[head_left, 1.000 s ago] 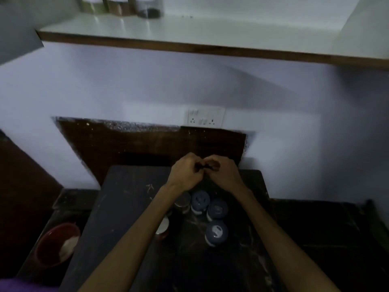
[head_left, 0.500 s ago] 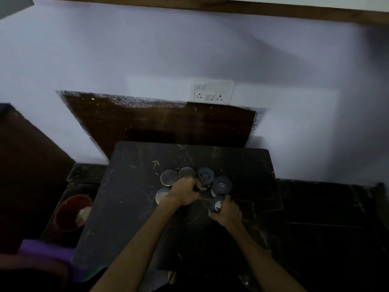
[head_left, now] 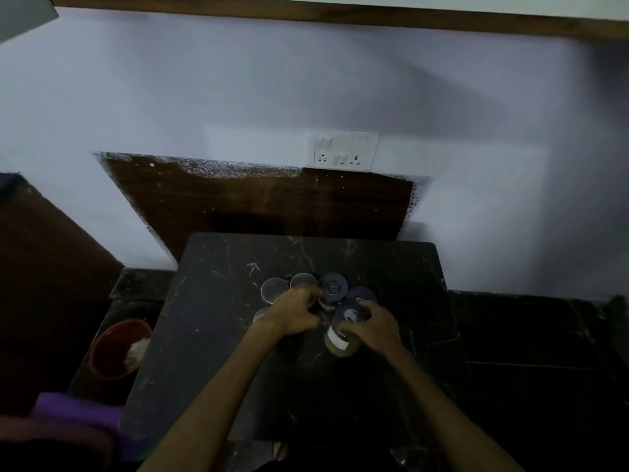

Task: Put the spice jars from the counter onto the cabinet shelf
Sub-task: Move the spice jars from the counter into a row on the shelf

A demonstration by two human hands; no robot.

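Reaching down from where my hands met over the jars a second ago, I now have each one on a separate jar in the cluster on the dark surface (head_left: 211,335). My right hand (head_left: 372,327) is wrapped around the nearest jar (head_left: 343,330), fingers curled over its dark lid, and that jar looks tipped toward me with its pale contents showing, so I judge it is just coming off the stone. My left hand (head_left: 294,310) is curled in among the middle jars, apparently gripping one beside the dark-lidded jar (head_left: 333,288), though the light is too dim to be sure which. Two silver-lidded jars (head_left: 274,289) stand untouched just to its left. Both forearms run straight in from below, wrists bent down. The cabinet shelf (head_left: 340,15) sits high above at the top edge, so the lift remains ahead.
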